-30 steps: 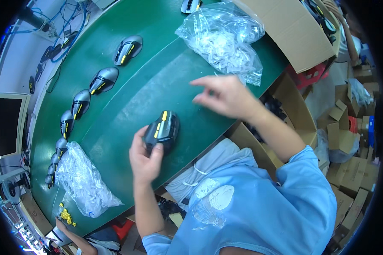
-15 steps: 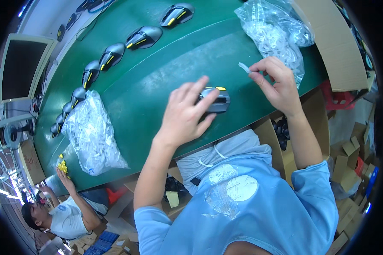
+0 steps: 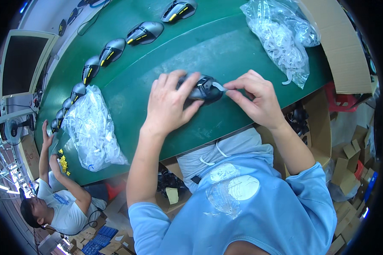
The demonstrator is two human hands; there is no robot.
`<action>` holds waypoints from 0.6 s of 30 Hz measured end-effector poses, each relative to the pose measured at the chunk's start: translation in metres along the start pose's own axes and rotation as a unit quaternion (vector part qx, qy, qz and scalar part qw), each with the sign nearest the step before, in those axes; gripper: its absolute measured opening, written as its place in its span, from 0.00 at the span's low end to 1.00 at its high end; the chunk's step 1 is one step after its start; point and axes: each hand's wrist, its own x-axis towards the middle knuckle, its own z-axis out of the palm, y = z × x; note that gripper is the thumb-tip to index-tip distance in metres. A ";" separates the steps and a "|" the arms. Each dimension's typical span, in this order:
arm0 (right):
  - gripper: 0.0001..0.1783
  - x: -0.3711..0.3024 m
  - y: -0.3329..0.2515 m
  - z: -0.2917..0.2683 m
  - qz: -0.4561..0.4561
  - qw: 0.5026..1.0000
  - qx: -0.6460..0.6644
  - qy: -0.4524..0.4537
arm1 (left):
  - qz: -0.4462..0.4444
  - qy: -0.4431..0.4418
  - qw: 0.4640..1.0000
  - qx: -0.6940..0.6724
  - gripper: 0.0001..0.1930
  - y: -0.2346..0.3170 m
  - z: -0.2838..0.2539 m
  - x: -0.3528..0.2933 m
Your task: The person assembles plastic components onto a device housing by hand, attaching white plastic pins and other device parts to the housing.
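My left hand (image 3: 168,102) is wrapped over a grey and black computer mouse (image 3: 207,91) on the green table, its thumb along the near side and its fingers over the back. The end of the mouse away from my palm faces right. My right hand (image 3: 258,98) pinches a small curved translucent strip (image 3: 218,86) between thumb and fingertips. The strip's free end lies against that end of the mouse; whether it is seated there I cannot tell. Similar strips fill a clear plastic bag (image 3: 281,44) beyond my right hand.
Several mice with yellow accents (image 3: 144,33) stand in a curved row along the far left of the green table (image 3: 191,49). Another filled plastic bag (image 3: 93,136) lies at left, by small yellow pieces (image 3: 63,163) and a co-worker (image 3: 66,208). Cardboard boxes (image 3: 319,123) flank me.
My right hand has brought the strip left and down to the mouse. My left hand has closed round the mouse, which is turned and shifted left. The co-worker's arm now reaches toward the row.
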 end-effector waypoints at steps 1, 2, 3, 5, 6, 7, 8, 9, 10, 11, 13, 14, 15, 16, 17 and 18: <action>0.07 0.000 0.002 0.005 0.005 1.000 -0.001 0.003 | -0.092 -0.017 0.996 -0.005 0.35 0.009 0.004 -0.001; 0.07 0.002 0.006 0.012 -0.027 1.000 -0.004 0.013 | -0.115 -0.001 0.993 0.013 0.34 0.017 0.011 -0.001; 0.08 0.005 0.009 0.017 -0.062 0.998 -0.007 0.021 | -0.113 -0.001 0.994 0.011 0.34 0.022 0.019 -0.001; 0.09 0.006 0.015 0.027 -0.068 0.997 -0.022 0.007 | -0.064 0.107 0.992 -0.031 0.37 0.026 0.040 -0.006; 0.09 0.006 0.016 0.030 -0.071 0.997 -0.032 0.007 | -0.069 0.116 0.989 -0.055 0.40 0.029 0.045 -0.008; 0.09 0.006 0.017 0.031 -0.075 0.996 -0.043 0.006 | -0.069 0.114 0.989 -0.057 0.40 0.032 0.048 -0.011; 0.09 0.007 0.017 0.032 -0.072 0.996 -0.043 0.006 | -0.080 0.107 0.990 -0.050 0.40 0.034 0.049 -0.013; 0.09 0.009 0.016 0.032 -0.080 0.995 -0.058 -0.012 | -0.092 0.102 0.990 -0.041 0.41 0.035 0.049 -0.014; 0.08 0.011 0.015 0.031 -0.089 0.993 -0.072 -0.029 | -0.091 0.101 0.990 -0.043 0.41 0.035 0.048 -0.015; 0.08 0.011 0.016 0.031 -0.088 0.993 -0.072 -0.029 | -0.079 0.100 0.992 -0.017 0.40 0.035 0.048 -0.015; 0.11 0.009 0.019 0.029 -0.118 0.985 -0.126 -0.017 | -0.061 0.099 0.993 0.007 0.40 0.036 0.047 -0.013; 0.11 0.006 0.018 0.027 -0.115 0.985 -0.130 -0.015 | -0.066 0.089 0.994 0.022 0.39 0.038 0.043 -0.013; 0.16 -0.002 0.016 0.024 -0.117 0.979 -0.159 -0.040 | -0.070 0.078 0.994 0.034 0.37 0.040 0.042 -0.012; 0.20 -0.010 0.016 0.021 -0.118 0.973 -0.190 -0.064 | -0.063 0.076 0.995 0.030 0.37 0.041 0.042 -0.009; 0.20 -0.011 0.021 0.019 -0.110 0.973 -0.195 -0.059 | -0.045 0.074 0.994 0.063 0.38 0.040 0.042 -0.004; 0.28 -0.011 0.028 0.019 -0.119 0.969 -0.200 -0.085 | -0.025 0.071 0.993 0.089 0.38 0.042 0.041 -0.002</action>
